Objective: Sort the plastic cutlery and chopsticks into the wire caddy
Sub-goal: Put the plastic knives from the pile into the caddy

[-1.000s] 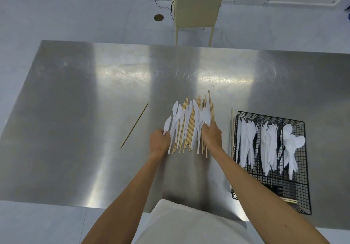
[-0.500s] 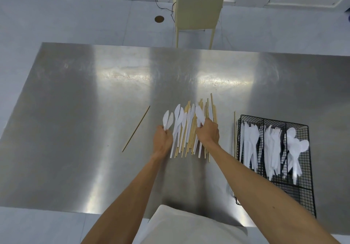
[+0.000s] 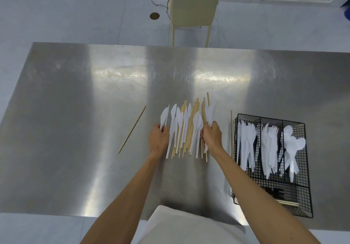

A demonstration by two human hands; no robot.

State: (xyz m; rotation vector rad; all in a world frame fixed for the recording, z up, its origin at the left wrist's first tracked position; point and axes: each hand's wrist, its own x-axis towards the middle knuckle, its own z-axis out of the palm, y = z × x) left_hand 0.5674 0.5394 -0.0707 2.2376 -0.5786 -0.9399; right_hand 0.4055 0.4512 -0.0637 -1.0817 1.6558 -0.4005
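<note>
A pile of white plastic knives and wooden chopsticks (image 3: pixel 186 128) lies fanned out at the middle of the steel table (image 3: pixel 75 111). My left hand (image 3: pixel 158 140) grips white plastic knives (image 3: pixel 164 116) at the pile's left edge. My right hand (image 3: pixel 211 135) pinches another white knife (image 3: pixel 210 112) at the pile's right edge, its blade lifted and blurred. The black wire caddy (image 3: pixel 306 168) sits to the right, holding white knives (image 3: pixel 246 141), forks (image 3: pixel 269 143) and spoons (image 3: pixel 292 145) in separate compartments.
One loose chopstick (image 3: pixel 132 129) lies diagonally left of the pile. Another chopstick (image 3: pixel 231 130) lies straight along the caddy's left side. A cream chair (image 3: pixel 193 5) stands beyond the table's far edge. The caddy's near compartment holds chopstick ends (image 3: pixel 288 203).
Both hands have drawn knives out of the pile: the left hand's to the left, the right hand's up and to the right. The view shifted slightly downward.
</note>
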